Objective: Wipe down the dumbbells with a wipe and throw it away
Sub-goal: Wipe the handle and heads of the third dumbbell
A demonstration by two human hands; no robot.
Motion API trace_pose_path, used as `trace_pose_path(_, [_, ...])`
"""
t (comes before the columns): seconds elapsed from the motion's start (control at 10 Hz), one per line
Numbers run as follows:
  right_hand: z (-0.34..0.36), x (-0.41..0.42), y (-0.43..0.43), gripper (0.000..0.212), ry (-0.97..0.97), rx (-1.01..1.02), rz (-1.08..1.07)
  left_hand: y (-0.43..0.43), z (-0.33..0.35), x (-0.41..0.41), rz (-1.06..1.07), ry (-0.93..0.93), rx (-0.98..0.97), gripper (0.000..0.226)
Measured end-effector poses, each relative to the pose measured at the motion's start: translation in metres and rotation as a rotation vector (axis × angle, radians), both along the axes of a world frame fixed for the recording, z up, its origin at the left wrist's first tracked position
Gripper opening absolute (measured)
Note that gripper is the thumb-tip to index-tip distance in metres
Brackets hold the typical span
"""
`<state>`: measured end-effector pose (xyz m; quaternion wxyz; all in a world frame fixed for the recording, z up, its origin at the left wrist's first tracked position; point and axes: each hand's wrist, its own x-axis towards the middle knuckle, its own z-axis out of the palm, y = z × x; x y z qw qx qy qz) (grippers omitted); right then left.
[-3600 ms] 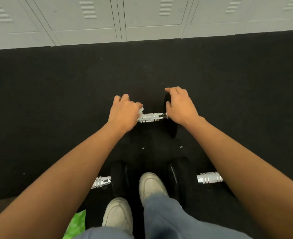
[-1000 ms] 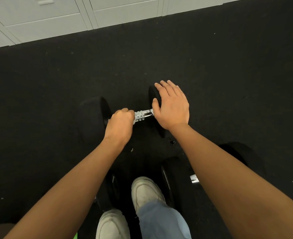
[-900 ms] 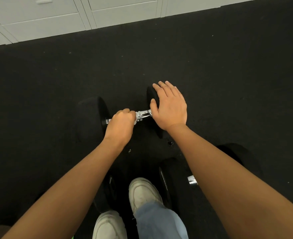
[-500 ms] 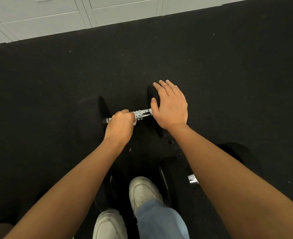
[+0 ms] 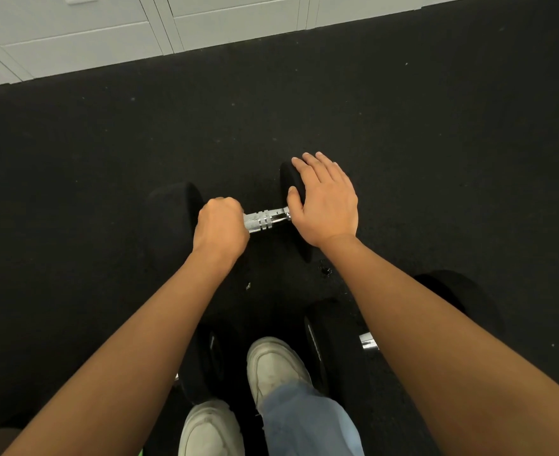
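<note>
My left hand is clenched round the chrome handle of the far dumbbell, hard against its left head. The wipe is presumably inside that fist, though I cannot see it. My right hand lies flat, fingers straight, on the right head, steadying it. I judge the job about midway: this handle is being rubbed, the nearer dumbbells by my shoes show nothing either way, and the throwing away is not yet done — no bin in sight. Everything sits on a black speckled rubber floor, with pale grey lockers along its far edge.
</note>
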<state>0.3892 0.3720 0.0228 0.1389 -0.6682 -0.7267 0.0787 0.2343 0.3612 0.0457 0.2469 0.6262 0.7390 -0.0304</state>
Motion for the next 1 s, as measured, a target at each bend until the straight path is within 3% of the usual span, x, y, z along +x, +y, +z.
trace_pose_path(0.1, [0.000,0.000,0.000,0.049,0.006,0.002,0.001,0.002,-0.001,-0.001,-0.070,0.001,0.005,0.035])
trace_pose_path(0.4, [-0.002,0.001,-0.002,0.049,0.013,0.010,-0.001,0.008,0.003,-0.002,-0.212,0.276,-0.106,0.027])
trace_pose_path(0.6, [-0.002,0.000,-0.001,0.048,0.020,0.003,0.001,0.010,-0.007,-0.003,-0.248,0.183,-0.070,0.034])
trace_pose_path(0.8, [0.000,0.000,-0.003,0.048,0.039,0.028,-0.016,0.011,-0.004,-0.004,-0.225,0.242,-0.086,0.024])
trace_pose_path(1.0, [0.000,-0.001,-0.005,0.045,0.081,0.085,-0.048,0.012,-0.010,-0.002,-0.268,0.158,-0.044,0.036])
